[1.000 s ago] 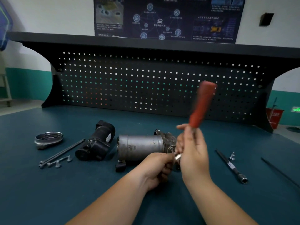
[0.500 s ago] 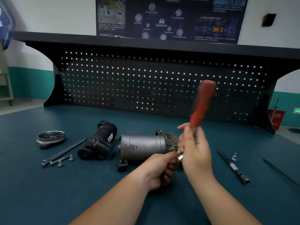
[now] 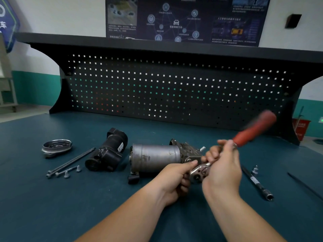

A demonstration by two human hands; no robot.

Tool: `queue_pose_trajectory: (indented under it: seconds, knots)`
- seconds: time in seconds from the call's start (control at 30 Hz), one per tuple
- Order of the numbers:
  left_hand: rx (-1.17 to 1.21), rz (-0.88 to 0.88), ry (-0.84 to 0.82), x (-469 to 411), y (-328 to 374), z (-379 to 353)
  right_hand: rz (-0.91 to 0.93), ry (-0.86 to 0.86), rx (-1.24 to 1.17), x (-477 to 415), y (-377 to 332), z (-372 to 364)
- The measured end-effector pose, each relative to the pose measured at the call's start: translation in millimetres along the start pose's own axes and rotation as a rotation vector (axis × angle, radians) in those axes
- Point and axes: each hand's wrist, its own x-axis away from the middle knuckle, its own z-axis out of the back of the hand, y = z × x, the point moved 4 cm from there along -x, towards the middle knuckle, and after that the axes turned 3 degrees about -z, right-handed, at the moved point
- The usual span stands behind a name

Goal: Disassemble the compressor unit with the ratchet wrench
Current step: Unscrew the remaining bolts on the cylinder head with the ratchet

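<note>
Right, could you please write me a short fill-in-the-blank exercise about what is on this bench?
1. The wrench gripped by the right hand has a ____ handle.
2. The black housing lies to the ____ of the silver compressor.
3. The long socket bar lies to the ____ of the right hand.

Missing words: red; left; right.

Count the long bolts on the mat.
2: the farther long bolt and the nearer long bolt lie side by side, left of the black housing. Others may be hidden.
</note>
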Motion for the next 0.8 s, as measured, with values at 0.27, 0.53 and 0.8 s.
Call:
queue_pose_trajectory:
  seconds: [0.27, 0.53, 0.8]
  knots:
    - [-0.072, 0.050, -0.036, -0.7, -1.1, 0.2, -0.103, 0.079, -0.013, -11.5, -1.1, 6.8]
    - [-0.160, 0.033, -0.027, 0.6, -1.6, 3.8, 0.418, -0.708, 0.744, 21.7, -1.2, -26.4]
    - [-0.075, -0.031, 0.001, -1.2, -0.3, 4.0, 0.097, -0.171, 0.218, 8.7, -3.1, -7.8]
